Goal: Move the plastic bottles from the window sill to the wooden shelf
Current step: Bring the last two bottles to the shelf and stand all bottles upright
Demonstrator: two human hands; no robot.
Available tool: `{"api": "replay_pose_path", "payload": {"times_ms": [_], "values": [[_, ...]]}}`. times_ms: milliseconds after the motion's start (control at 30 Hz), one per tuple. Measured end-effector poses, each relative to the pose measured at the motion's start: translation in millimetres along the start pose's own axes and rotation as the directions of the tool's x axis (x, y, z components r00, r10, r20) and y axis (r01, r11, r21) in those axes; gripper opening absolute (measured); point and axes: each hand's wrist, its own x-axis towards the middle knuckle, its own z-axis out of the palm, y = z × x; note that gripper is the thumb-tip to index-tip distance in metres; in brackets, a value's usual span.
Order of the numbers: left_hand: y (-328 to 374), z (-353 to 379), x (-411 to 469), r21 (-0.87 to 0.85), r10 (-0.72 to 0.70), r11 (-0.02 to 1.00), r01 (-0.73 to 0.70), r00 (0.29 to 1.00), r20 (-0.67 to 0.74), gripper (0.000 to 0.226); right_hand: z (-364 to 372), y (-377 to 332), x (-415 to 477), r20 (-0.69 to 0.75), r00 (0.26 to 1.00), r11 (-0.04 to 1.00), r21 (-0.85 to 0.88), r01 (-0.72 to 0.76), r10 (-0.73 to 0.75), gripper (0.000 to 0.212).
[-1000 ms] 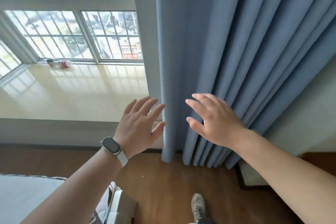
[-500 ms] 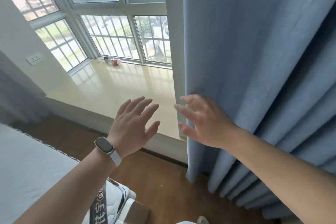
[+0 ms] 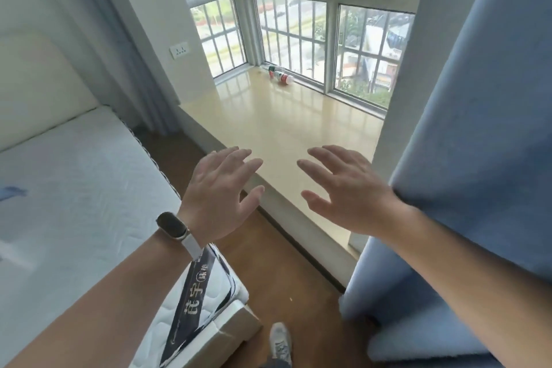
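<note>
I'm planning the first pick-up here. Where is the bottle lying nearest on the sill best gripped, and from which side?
Probably around the red-labelled middle of the nearest bottle, from above. It lies on its side on the window sill close to the window frame, with a second bottle just behind it. Both hands are open and empty.

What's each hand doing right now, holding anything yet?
Left hand: open, fingers spread, empty.
Right hand: open, fingers spread, empty.
The small plastic bottles lie untouched at the far end of the glossy beige window sill.
</note>
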Motion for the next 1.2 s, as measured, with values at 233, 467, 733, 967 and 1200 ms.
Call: {"api": "replay_pose_path", "payload": {"times_ms": [233, 467, 733, 967, 1200], "values": [[-59, 23, 13, -0.01, -0.088, 0.996, 0.088, 0.996, -0.03, 0.045, 12, 10, 65, 0.054, 0.997, 0.998, -0.038, 0.057, -0.055, 0.057], [-135, 56, 61, -0.06, -0.1, 0.993, 0.097, 0.994, -0.049, 0.044, 33, 19, 153, 0.094, 0.995, 0.996, -0.081, 0.022, -0.014, 0.058], [-232, 83, 108, -0.074, -0.098, 0.993, 0.096, 0.995, -0.023, 0.045, 62, 12, 252, 0.101, 0.995, 0.991, -0.132, -0.012, 0.025, 0.056], [-289, 91, 117, -0.093, -0.141, 0.986, 0.136, 0.989, -0.044, 0.045, 81, -1, 307, 0.072, 0.997, 0.989, -0.146, 0.016, -0.006, 0.053], [-333, 102, 109, -0.072, -0.211, 0.976, 0.207, 0.977, -0.044, 0.046, 107, -13, 362, 0.092, 0.992, 0.988, -0.117, 0.096, -0.086, 0.052]]}}
